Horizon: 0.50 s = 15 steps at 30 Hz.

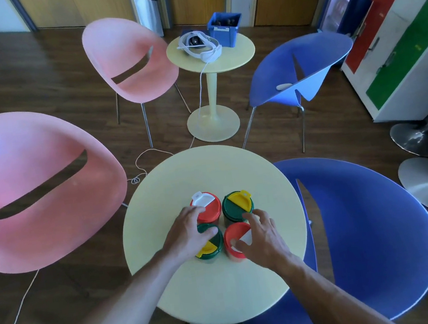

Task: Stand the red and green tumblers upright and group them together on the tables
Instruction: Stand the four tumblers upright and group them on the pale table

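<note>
Four tumblers upright, clustered mid bench (251,287). My left hand (187,233) rests fingers spread on near green tumbler (213,246); right hand (260,234) spread over near red tumbler (235,236), gripping nothing.

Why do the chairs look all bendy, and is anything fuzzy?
Head view: the wide-angle lens bows things near the edges, like the pink chair and cabinet; the tumblers at centre look sharp, the far corners softer; soft daylight, no harsh glare.
</note>
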Available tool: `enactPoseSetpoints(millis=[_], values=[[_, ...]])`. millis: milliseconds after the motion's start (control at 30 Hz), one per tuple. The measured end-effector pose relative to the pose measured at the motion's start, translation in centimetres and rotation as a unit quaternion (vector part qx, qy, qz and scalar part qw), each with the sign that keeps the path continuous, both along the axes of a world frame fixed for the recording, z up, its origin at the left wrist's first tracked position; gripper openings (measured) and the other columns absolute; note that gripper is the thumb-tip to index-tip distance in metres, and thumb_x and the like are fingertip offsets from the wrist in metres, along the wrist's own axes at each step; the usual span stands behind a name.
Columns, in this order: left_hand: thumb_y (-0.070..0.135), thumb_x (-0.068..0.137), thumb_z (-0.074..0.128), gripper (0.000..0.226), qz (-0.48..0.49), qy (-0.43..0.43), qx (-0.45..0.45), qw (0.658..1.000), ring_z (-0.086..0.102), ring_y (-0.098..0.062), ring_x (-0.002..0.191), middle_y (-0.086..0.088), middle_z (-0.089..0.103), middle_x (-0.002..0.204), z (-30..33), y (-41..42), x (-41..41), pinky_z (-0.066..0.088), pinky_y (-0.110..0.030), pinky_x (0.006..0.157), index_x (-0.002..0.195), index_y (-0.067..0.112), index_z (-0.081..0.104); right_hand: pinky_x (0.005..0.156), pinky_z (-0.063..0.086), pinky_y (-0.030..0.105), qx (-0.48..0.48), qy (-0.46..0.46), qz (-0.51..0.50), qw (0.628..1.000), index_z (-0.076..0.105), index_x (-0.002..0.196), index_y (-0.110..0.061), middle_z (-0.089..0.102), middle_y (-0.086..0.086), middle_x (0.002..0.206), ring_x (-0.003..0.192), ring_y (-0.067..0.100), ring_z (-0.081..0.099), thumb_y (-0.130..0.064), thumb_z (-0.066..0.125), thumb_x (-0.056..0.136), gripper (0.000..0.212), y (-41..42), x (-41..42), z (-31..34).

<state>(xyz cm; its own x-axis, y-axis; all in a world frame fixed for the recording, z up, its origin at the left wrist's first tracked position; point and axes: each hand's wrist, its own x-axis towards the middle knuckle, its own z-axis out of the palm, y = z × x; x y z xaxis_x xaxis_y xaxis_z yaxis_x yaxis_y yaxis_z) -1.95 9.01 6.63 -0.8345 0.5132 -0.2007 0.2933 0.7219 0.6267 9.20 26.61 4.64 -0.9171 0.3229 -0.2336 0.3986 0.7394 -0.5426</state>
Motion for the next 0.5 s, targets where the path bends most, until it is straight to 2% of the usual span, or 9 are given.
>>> enactPoseSetpoints(millis=[100, 200, 367, 433, 500], values=[[0.043, 0.077, 0.072, 0.068, -0.019, -0.002, -0.034, 0.999, 0.045, -0.021, 0.128, -0.006, 0.047, 0.141, 2.0, 1.3, -1.2, 0.037, -0.03, 0.103, 0.135, 0.017, 0.048, 0.099, 0.042, 0.036, 0.011, 0.013, 0.02, 1.0, 0.039, 0.14, -0.02, 0.04, 0.003, 0.145, 0.128, 0.026, 0.041, -0.043, 0.063, 0.084, 0.065, 1.2, -1.6, 2.0], [0.045, 0.075, 0.072, 0.074, -0.034, -0.02, -0.073, 0.997, 0.041, -0.023, 0.132, -0.005, 0.043, 0.146, 3.6, 2.1, -1.8, 0.037, -0.032, 0.104, 0.138, 0.018, 0.044, 0.099, 0.043, 0.036, 0.035, 0.016, 0.046, 0.998, 0.041, 0.141, -0.019, 0.044, 0.002, 0.144, 0.129, 0.025, 0.044, -0.041, 0.062, 0.085, 0.064, 2.1, -3.0, 4.3], [0.045, 0.075, 0.071, 0.06, -0.07, -0.005, -0.081, 0.994, 0.048, -0.022, 0.122, -0.002, 0.055, 0.129, 4.9, 2.5, -0.7, 0.044, -0.036, 0.097, 0.126, 0.021, 0.053, 0.095, 0.044, 0.037, 0.072, 0.003, 0.05, 0.996, 0.041, 0.142, -0.019, 0.044, 0.001, 0.144, 0.129, 0.023, 0.044, -0.041, 0.061, 0.086, 0.063, 2.1, -2.0, 6.4], [0.048, 0.072, 0.069, 0.053, -0.1, 0.006, -0.074, 0.992, 0.05, -0.022, 0.117, 0.0, 0.058, 0.118, 5.1, 2.7, -0.2, 0.046, -0.037, 0.094, 0.117, 0.023, 0.056, 0.097, 0.045, 0.038, 0.083, 0.003, 0.033, 0.996, 0.041, 0.141, -0.02, 0.044, 0.001, 0.145, 0.13, 0.023, 0.043, -0.043, 0.06, 0.087, 0.062, 1.8, -0.9, 6.8], [0.048, 0.072, 0.068, 0.052, -0.13, 0.017, -0.071, 0.989, 0.049, -0.024, 0.118, -0.002, 0.058, 0.117, 5.2, 2.7, 0.4, 0.045, -0.037, 0.093, 0.116, 0.023, 0.056, 0.1, 0.043, 0.039, 0.093, 0.005, 0.016, 0.995, 0.041, 0.141, -0.018, 0.044, 0.002, 0.145, 0.13, 0.024, 0.043, -0.044, 0.06, 0.087, 0.062, 1.4, 0.5, 7.1]])
